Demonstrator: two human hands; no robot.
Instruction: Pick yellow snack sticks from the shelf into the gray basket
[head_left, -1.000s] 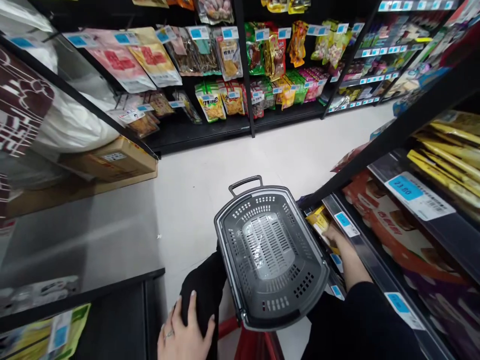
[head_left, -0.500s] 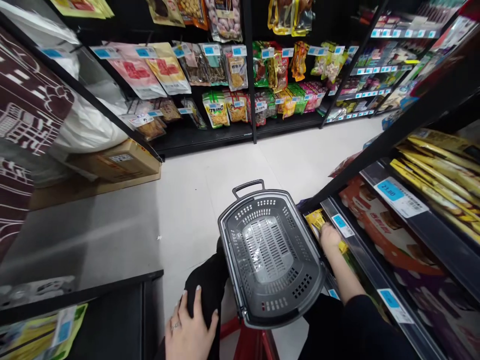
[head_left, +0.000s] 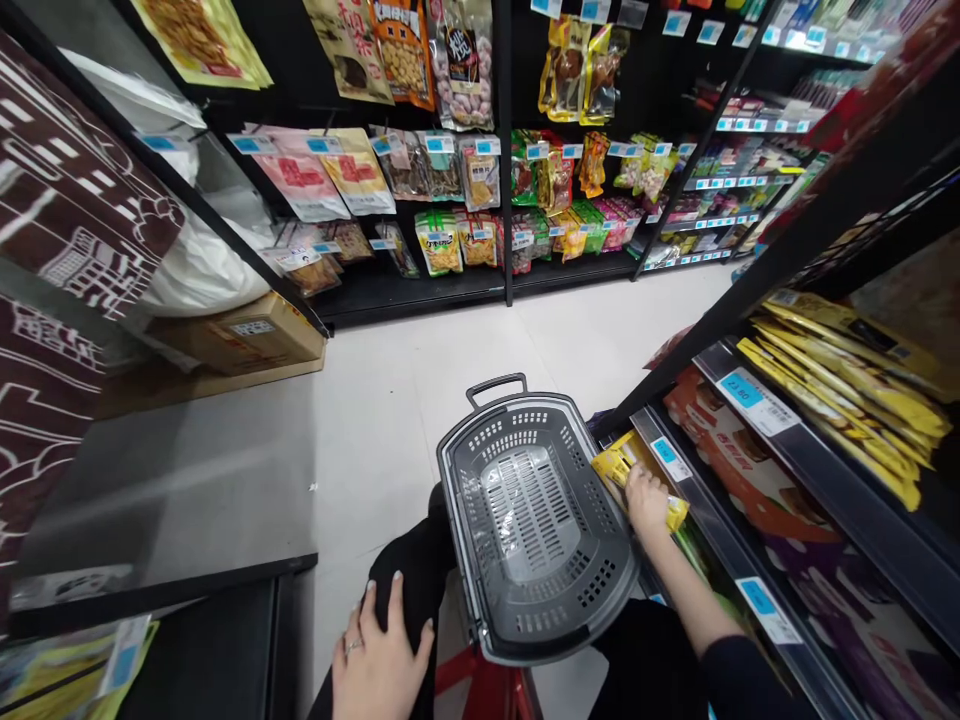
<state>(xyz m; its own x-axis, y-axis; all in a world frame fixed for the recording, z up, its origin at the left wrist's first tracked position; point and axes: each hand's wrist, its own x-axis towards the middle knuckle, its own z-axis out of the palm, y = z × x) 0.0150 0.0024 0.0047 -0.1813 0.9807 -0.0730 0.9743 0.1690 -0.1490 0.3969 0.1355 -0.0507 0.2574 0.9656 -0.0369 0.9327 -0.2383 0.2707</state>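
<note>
My right hand (head_left: 647, 497) is closed around a yellow snack packet (head_left: 616, 458), just beyond the right rim of the basket and beside the lowest shelf. The fingers cover the packet's middle, while both ends stick out. My left hand (head_left: 380, 650) rests with spread fingers on my black-clothed knee; a ring is on one finger. Between my legs stands a grey plastic shopping basket (head_left: 448, 480), with its handle (head_left: 496, 383) at the far end. Nothing lies on its slotted bottom.
Yellow packets (head_left: 847, 380) lie stacked on the right shelf, above a price tag (head_left: 757, 400). Hanging snack bags (head_left: 360, 170) fill the black rack ahead. A cardboard box (head_left: 255, 335) stands at left. Something red (head_left: 480, 685) shows beneath the basket.
My right hand has brought the yellow packet slightly up and left, out from the low shelf toward the basket rim. My left hand stays on the knee. The view has tilted up a little.
</note>
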